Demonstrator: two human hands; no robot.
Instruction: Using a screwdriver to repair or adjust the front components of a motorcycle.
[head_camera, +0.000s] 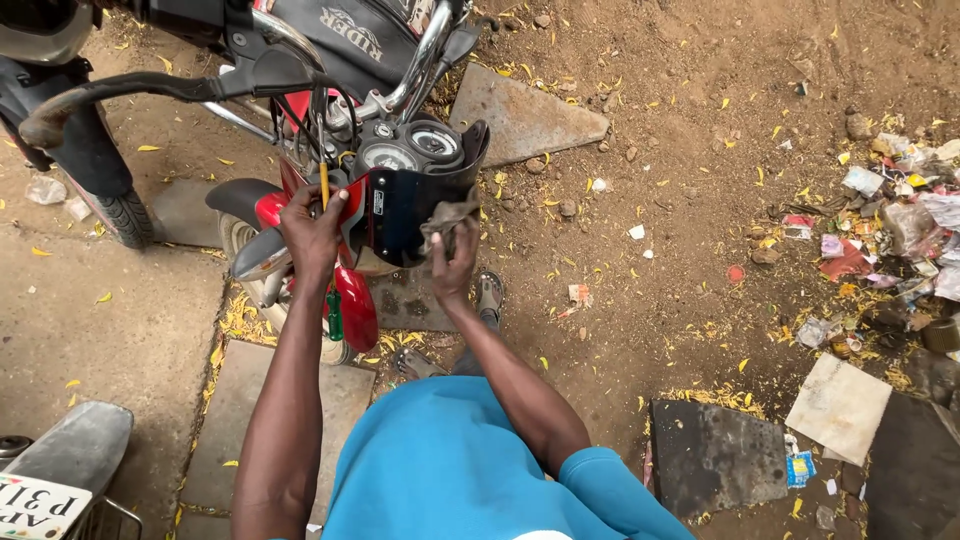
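**Gloss, Chrome and Grit**

Glossy black plastic headlight cowl, smooth beside shiny red painted fender. Bright chrome metal handlebar. Limp, matt grey cloth rag in right hand. Rough, dusty brown dirt ground; coarse grey stone slabs.

Bare brown dirt ground lying in daylight, grey flat stone slabs scattered, mixed paper-and-plastic litter pile sitting at right.

two hands, one rag, one screwdriver, two gauges, one motorcycle
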